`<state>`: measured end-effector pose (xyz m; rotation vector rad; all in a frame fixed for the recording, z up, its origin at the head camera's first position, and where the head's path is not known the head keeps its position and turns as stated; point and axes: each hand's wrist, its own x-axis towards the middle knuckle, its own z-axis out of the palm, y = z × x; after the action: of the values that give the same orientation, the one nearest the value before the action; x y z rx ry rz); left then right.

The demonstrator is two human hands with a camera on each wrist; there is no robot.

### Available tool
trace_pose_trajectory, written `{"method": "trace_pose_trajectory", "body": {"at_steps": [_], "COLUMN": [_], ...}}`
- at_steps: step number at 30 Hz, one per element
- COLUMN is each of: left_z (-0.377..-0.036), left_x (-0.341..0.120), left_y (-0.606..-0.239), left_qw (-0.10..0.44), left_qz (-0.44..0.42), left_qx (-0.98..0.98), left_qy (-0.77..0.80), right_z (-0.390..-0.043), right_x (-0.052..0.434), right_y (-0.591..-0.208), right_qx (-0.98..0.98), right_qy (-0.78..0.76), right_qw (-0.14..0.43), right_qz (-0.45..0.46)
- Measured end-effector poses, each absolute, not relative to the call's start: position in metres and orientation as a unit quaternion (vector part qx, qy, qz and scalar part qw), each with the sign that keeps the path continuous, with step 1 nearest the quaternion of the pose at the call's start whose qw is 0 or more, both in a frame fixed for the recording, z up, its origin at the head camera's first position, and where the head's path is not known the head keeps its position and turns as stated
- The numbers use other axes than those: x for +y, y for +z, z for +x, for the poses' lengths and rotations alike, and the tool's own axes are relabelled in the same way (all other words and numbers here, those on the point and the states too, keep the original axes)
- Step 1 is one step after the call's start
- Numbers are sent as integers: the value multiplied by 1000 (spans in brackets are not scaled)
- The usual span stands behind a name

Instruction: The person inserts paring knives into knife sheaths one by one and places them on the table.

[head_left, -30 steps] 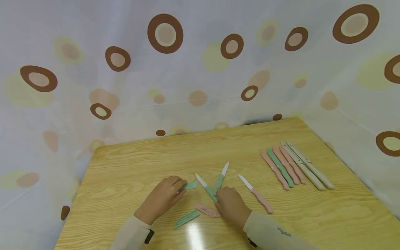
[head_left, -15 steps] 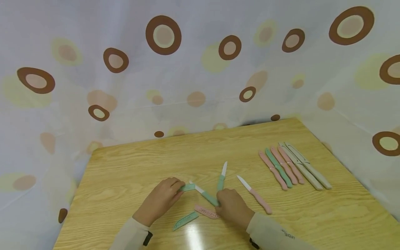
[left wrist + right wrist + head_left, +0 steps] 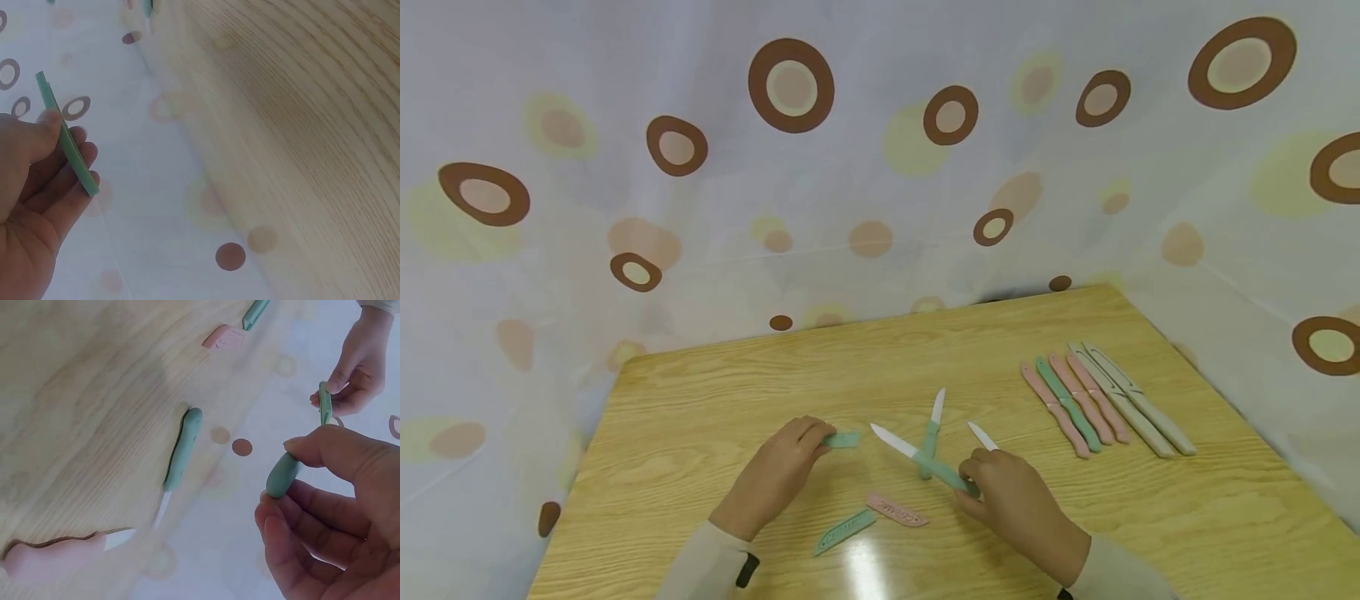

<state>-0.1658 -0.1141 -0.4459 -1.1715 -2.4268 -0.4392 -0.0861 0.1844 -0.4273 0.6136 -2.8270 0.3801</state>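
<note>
My left hand [image 3: 786, 467] pinches a green blade sheath [image 3: 844, 439] between thumb and fingers; the left wrist view shows that sheath [image 3: 74, 150] edge-on. My right hand [image 3: 1018, 504] grips the handle end of a green paring knife [image 3: 938, 472]. Its white blade points left at the sheath's mouth, with a small gap between. Beneath it on the table lies a second green paring knife [image 3: 931, 435], unsheathed. A pink-handled knife [image 3: 59, 556] lies beyond my right hand, mostly covered by it in the head view.
Close to the front lie a loose green sheath [image 3: 845, 532] and a pink sheath [image 3: 898, 510], both with raised lettering. A row of sheathed knives [image 3: 1078, 400], pink, green and beige, lies at the right of the wooden table [image 3: 715, 392]. A dotted curtain [image 3: 880, 167] hangs behind.
The green knife's tip met the sheath half a second ago; now it is drawn back to the right, with my right hand turned and shifted right. My left hand has risen slightly.
</note>
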Motion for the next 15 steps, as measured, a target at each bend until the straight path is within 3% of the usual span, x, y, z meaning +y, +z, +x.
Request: {"method": "trace_pose_trajectory", "body": {"at_steps": [15], "left_z": [-165], "left_x": [-111], "left_y": [-444], "left_qw": [207], "left_qz": [-437], "left_qx": [-862], "left_qy": [-154], "right_z": [-79], "right_x": [188], "right_y": [-432], "right_qx": [-937], "right_qy": [93], "right_qw": [203], "right_qz": [268]}}
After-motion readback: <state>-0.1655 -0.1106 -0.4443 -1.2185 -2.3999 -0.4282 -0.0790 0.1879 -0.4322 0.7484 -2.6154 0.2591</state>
